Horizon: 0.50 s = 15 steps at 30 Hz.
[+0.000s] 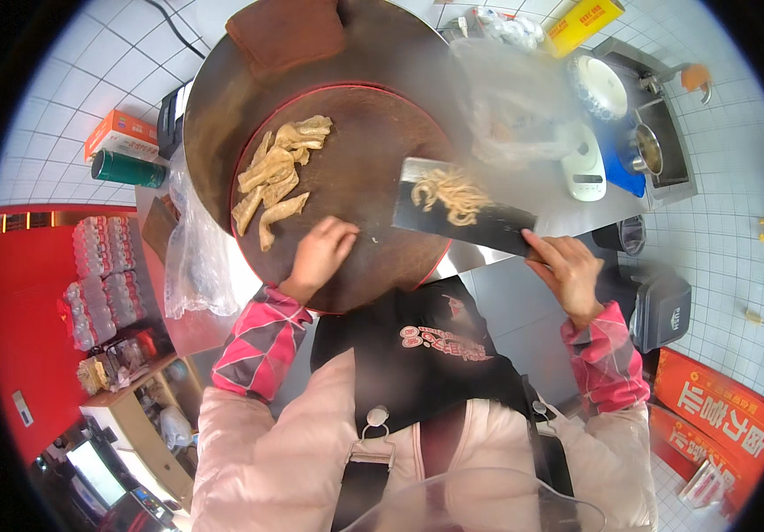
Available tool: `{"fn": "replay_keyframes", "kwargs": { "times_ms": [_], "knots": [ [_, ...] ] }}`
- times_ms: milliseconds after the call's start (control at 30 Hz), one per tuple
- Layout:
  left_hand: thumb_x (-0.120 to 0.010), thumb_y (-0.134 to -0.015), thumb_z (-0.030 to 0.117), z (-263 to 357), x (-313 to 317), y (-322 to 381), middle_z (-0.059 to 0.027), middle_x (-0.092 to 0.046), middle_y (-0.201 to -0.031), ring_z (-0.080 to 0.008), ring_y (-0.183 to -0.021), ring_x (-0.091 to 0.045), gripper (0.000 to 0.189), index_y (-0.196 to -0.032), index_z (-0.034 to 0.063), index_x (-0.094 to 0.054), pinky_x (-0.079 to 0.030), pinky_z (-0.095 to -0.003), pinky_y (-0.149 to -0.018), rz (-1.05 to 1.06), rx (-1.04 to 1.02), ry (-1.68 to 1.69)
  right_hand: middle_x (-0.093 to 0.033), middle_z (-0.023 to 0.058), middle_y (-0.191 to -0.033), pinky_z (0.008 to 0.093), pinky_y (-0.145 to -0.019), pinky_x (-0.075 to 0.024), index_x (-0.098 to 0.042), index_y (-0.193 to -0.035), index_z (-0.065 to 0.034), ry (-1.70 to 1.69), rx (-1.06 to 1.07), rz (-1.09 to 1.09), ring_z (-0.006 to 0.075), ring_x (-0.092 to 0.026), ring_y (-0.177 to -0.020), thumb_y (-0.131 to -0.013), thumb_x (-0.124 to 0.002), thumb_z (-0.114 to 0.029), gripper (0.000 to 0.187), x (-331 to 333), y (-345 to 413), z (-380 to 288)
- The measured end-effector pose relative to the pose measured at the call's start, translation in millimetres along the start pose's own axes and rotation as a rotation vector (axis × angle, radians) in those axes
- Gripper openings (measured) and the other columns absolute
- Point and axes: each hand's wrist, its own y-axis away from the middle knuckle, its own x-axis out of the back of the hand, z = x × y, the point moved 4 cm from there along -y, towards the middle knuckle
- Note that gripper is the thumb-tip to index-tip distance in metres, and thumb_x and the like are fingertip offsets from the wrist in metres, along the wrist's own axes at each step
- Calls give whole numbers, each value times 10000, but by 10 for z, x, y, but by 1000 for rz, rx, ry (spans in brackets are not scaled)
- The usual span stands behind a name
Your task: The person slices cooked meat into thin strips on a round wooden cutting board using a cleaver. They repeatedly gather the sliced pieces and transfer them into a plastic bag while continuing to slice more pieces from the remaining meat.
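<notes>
A cleaver [475, 233] with a wide dark blade is held by its handle in my right hand [568, 269]. On the flat of the blade rests a small heap of pale brown shreds [452, 193]. The blade reaches over the right part of a round brown cutting board [362, 166] with a red rim. My left hand [325, 256] is at the board's near edge, its fingers curled together with nothing visible in them. Just beyond it, several wrinkled tan strips of food [275, 173], perhaps tofu skin or offal, lie on the board's left side.
A brown cloth [285, 36] lies in the large metal pan [212, 139] around the board. Right of it are a plastic bag [515, 100], a white kitchen scale [583, 166], a bowl [598, 86] and a sink [678, 139] with a metal pot [646, 149]. Clear plastic [196, 259] covers the left counter.
</notes>
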Motion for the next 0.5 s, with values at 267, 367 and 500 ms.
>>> {"fn": "replay_keyframes", "kwargs": {
  "times_ms": [267, 367, 500],
  "knots": [
    [-697, -793, 189, 60, -380, -118, -62, -570, -848, -268, -822, -613, 127, -853, 110, -618, -518, -390, -700, -135, -164, -211, -672, 40, -877, 353, -700, -489, -655, -1187, -100, 176, -105, 0, 232, -619, -769, -665, -767, -82, 535, 774, 93, 105],
    [-693, -789, 184, 33, -401, -159, -66, -560, -830, -260, -812, -616, 126, -817, 109, -596, -523, -390, -693, -187, -180, -256, -665, 26, -832, 350, -695, -492, -654, -1180, -103, 213, -136, 2, 225, -621, -761, -680, -761, -80, 512, 1002, 78, 182],
    [-686, -794, 156, 38, -413, -153, -83, -559, -806, -280, -798, -620, 128, -797, 85, -580, -521, -401, -676, -214, -203, -325, -661, 18, -794, 354, -674, -495, -655, -1170, -127, 235, -233, -63, 231, -628, -764, -711, -750, -108, 470, 1156, -10, 320]
  ]
}}
